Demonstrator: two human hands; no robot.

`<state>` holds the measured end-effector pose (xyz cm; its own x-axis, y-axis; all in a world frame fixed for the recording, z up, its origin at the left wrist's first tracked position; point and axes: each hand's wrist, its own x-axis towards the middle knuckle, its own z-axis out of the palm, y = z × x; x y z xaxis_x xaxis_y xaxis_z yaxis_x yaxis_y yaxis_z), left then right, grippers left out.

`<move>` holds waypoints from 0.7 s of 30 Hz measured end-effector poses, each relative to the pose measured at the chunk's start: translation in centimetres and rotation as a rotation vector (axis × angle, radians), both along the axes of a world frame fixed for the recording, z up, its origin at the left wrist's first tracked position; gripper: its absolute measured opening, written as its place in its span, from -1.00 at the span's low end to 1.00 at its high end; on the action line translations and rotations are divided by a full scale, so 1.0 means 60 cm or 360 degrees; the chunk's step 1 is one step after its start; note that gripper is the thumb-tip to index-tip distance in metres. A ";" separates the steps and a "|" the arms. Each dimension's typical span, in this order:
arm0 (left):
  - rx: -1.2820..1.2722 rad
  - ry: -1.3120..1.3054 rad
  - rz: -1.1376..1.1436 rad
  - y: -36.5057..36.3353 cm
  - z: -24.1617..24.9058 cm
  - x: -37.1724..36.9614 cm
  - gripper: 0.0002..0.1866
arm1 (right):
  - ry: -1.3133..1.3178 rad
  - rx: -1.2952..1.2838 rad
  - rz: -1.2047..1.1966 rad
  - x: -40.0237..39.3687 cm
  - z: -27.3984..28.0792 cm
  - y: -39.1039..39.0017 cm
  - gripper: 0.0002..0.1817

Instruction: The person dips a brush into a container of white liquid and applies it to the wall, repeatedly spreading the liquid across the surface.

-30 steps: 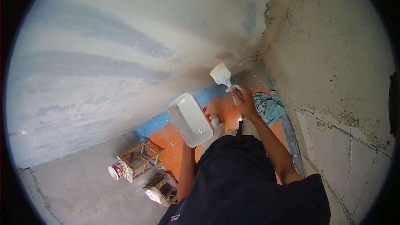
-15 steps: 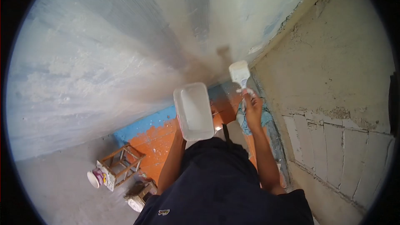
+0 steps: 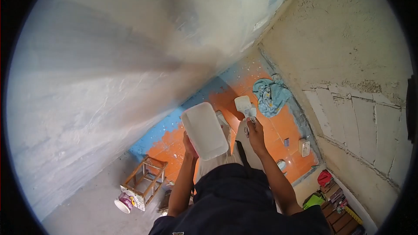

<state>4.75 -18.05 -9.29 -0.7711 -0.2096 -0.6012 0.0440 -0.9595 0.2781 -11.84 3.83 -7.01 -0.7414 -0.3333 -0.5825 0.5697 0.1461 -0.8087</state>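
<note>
A white rectangular tub [image 3: 203, 131] rests in my left hand [image 3: 190, 145], whose fingers grip its left side; most of them are hidden behind it. Pale paint appears to coat its inside. My right hand [image 3: 255, 131] is closed around the handle of a wide paintbrush [image 3: 244, 104], its white-coated bristles pointing up and away from me. The brush is to the right of the tub and apart from it. Beyond both hands stands the streaky white and pale-blue wall [image 3: 130, 61].
Below is an orange floor [image 3: 283, 126] with blue patches and white specks. A teal patterned cloth [image 3: 271, 97] lies by the right wall [image 3: 344, 48]. At lower left are a wooden stool [image 3: 146, 178] and a paint bucket [image 3: 125, 203]; a small container [image 3: 304, 148] sits at right.
The paintbrush has dropped lower, away from the wall and nearer the tub. My view has tilted down and shifted, showing more floor, the cloth and items at lower right.
</note>
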 end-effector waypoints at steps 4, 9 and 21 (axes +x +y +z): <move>0.0020 -0.0063 0.0102 0.019 -0.012 0.006 -0.27 | -0.0011 -0.0043 0.0078 -0.050 -0.036 0.000 -0.72; -0.0008 -0.0078 0.0223 0.070 -0.022 -0.009 -0.20 | 0.0172 -0.0053 0.0464 -0.152 -0.315 -0.004 -0.75; 0.0066 0.0044 0.0395 0.254 -0.104 -0.036 0.01 | 0.0391 0.0216 0.0760 -0.311 -0.575 -0.185 -0.68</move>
<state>2.59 -2.82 -15.51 -0.7152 -0.3704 -0.5926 0.2868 -0.9289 0.2344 -30.49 -7.25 -41.51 -0.6457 -0.5998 -0.4726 0.2119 0.4539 -0.8655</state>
